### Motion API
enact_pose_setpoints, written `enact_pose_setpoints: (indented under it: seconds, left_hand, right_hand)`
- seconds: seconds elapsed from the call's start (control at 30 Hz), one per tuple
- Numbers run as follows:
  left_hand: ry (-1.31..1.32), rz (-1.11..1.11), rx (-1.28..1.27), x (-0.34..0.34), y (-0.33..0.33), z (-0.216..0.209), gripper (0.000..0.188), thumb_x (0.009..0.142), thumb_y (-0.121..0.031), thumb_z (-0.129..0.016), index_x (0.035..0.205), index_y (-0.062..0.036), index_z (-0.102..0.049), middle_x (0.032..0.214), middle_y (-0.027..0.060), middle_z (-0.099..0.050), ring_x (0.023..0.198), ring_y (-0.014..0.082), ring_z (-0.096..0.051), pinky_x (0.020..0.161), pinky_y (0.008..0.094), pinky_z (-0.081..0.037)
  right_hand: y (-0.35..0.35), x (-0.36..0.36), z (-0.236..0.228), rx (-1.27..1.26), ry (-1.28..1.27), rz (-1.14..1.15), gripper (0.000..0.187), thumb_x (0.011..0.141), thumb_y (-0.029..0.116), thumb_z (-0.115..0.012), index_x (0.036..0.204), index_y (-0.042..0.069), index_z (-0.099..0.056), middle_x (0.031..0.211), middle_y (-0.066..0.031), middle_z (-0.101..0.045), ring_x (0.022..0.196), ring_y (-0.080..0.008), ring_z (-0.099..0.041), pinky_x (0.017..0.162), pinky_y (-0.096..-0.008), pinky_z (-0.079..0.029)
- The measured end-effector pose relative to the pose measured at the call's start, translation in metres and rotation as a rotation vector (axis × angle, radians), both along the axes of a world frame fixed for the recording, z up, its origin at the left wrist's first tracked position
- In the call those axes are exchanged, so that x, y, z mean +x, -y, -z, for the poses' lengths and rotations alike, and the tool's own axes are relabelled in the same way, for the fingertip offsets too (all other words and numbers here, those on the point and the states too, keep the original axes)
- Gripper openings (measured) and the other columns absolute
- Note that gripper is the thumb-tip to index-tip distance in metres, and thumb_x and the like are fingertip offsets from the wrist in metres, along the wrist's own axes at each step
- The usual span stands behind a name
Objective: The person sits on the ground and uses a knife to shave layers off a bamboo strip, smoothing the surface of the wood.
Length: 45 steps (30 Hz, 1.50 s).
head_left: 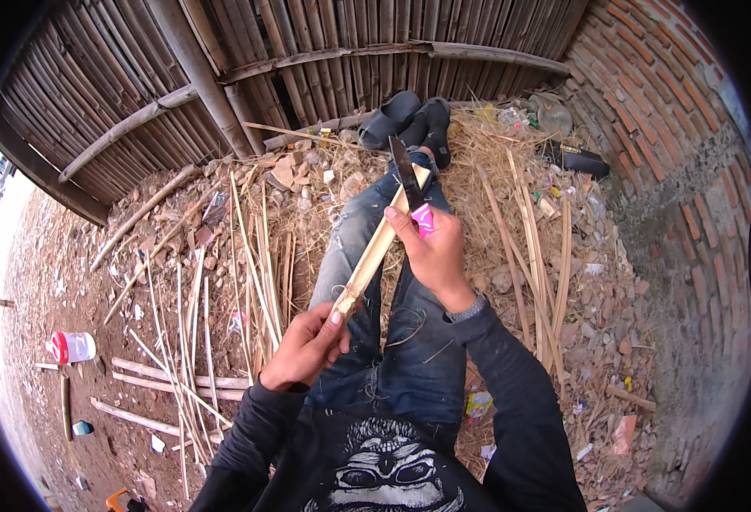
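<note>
A split bamboo strip (374, 256), pale on its inner face, slants above my legs from lower left to upper right. My left hand (307, 346) is closed around its lower end, just below a brown knot. In my right hand (433, 256) is a knife (406, 171) with a dark blade and a pink handle, the fingers wrapped round the handle. The blade lies along the upper end of the bamboo strip and appears to touch it. My right thumb rests near the strip's face. Beneath are my jeans-clad legs (426, 358), stretched out.
Split strips (260, 264) lie on the ground at left, more strips (539, 273) at right. A bamboo wall (341, 77) stands ahead, a brick wall (674, 111) at right. Rubble and straw surround my legs. A red-and-white bucket (74, 347) sits far left; a black shoe (576, 160) lies right.
</note>
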State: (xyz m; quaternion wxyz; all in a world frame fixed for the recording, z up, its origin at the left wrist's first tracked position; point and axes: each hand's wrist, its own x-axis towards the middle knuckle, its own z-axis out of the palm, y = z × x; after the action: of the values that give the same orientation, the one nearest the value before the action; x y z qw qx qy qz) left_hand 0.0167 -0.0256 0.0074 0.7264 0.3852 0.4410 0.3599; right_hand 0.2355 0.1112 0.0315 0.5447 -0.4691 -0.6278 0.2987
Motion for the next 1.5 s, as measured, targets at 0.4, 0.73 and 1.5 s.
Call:
enact_pose_setpoints:
  seconds: [0.4,0.73,1.5]
  left_hand:
    - [-0.509,-0.122,0.371,0.007,0.000,-0.013,0.027,0.114,-0.024,-0.049,0.110,-0.0017,-0.061,0.071,-0.0021,-0.054,0.059,0.0055,-0.047,0.055,0.0244,-0.038]
    - [-0.600,-0.209,0.400,0.021,-0.008,-0.013,0.026,0.112,-0.023,-0.054,0.101,-0.0012,-0.061,0.069,-0.0024,-0.052,0.061,0.0053,-0.049,0.056,0.0244,-0.039]
    - [-0.989,0.116,0.521,-0.071,-0.008,0.078,0.028,0.109,-0.028,-0.054,0.099,-0.0027,-0.060,0.076,0.0231,-0.067,0.079,0.0488,-0.067,0.067,0.0538,-0.050]
  right_hand:
    - [-0.004,0.025,-0.005,0.035,0.289,0.052,0.051,0.111,0.038,-0.054,0.079,0.000,-0.063,0.058,-0.0199,-0.056,0.053,-0.0385,-0.058,0.051,-0.0461,-0.040]
    - [0.057,-0.002,0.027,-0.126,0.205,-0.254,0.049,0.111,0.036,-0.054,0.079,0.000,-0.063,0.061,-0.0218,-0.055,0.057,-0.0445,-0.058,0.052,-0.0477,-0.040]
    - [0.070,0.034,0.119,-0.279,0.372,-0.051,0.041,0.111,0.031,-0.054,0.084,0.000,-0.058,0.067,-0.0238,-0.059,0.064,-0.0470,-0.060,0.056,-0.0525,-0.041]
